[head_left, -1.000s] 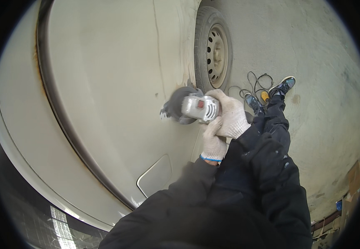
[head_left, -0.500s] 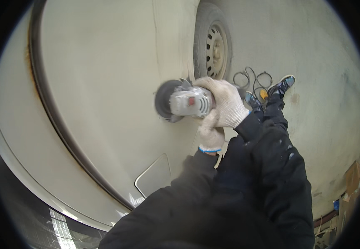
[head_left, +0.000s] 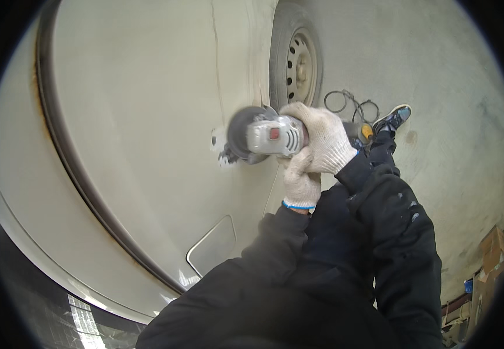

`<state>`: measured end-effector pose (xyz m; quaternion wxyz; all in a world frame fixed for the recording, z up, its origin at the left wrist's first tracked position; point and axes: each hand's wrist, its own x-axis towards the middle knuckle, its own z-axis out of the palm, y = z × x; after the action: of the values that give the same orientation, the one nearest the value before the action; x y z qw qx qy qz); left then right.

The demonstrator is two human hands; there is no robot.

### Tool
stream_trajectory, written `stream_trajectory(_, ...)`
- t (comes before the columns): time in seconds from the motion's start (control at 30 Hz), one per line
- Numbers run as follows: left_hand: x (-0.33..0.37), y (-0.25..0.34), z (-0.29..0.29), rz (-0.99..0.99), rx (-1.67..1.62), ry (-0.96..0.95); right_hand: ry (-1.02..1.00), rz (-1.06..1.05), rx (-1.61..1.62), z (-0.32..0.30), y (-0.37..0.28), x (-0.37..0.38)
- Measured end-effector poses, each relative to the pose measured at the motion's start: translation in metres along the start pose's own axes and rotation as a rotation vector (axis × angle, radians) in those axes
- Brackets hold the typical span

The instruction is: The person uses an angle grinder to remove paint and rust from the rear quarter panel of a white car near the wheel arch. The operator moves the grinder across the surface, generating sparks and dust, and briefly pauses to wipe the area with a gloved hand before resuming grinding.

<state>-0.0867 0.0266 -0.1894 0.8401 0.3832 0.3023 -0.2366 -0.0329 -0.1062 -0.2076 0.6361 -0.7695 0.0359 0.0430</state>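
In white knitted gloves, both my hands grip a grey angle grinder [head_left: 263,137] with a red mark on its head. My right hand [head_left: 323,135] wraps over the body from above; my left hand [head_left: 301,181] closes on it from below. The dark round disc [head_left: 241,131] is motion-blurred and lies at the side of a pale vehicle's body panel [head_left: 147,128]. Just left of the disc, a rough patch [head_left: 224,152] shows bright white and dark spots where the finish is worn through. Whether the disc touches the panel here, I cannot tell.
A wheel [head_left: 299,64] sits just beyond the grinder. A black cable [head_left: 351,103] loops on the concrete floor [head_left: 438,87] beside my shoe [head_left: 395,118]. A fuel flap [head_left: 211,247] is in the panel near me. Cardboard boxes [head_left: 492,250] stand at the lower right.
The grinder and both hands have shifted slightly right, uncovering the worn patch left of the disc. Both hands keep their hold.
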Motion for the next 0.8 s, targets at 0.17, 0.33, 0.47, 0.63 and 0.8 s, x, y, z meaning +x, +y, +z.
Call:
stream_trajectory(0.17, 0.000, -0.005, -0.008, 0.132, 0.019, 0.011, 0.008, -0.162, 0.019, 0.001, 0.001, -0.002)
stream_trajectory(0.33, 0.011, 0.002, -0.016, 0.009, 0.126, 0.121, -0.006, 0.075, -0.022, 0.014, 0.008, 0.009)
stream_trajectory(0.47, 0.012, -0.001, -0.012, 0.198, 0.054, -0.039, 0.003, -0.017, -0.011, 0.014, 0.010, 0.007)
stream_trajectory(0.63, 0.011, 0.002, -0.015, 0.050, 0.017, 0.016, 0.073, -0.097, -0.040, 0.014, 0.008, 0.007)
stream_trajectory(0.8, 0.004, 0.004, -0.014, 0.180, 0.025, -0.017, 0.068, -0.134, -0.011, 0.014, 0.002, 0.005)
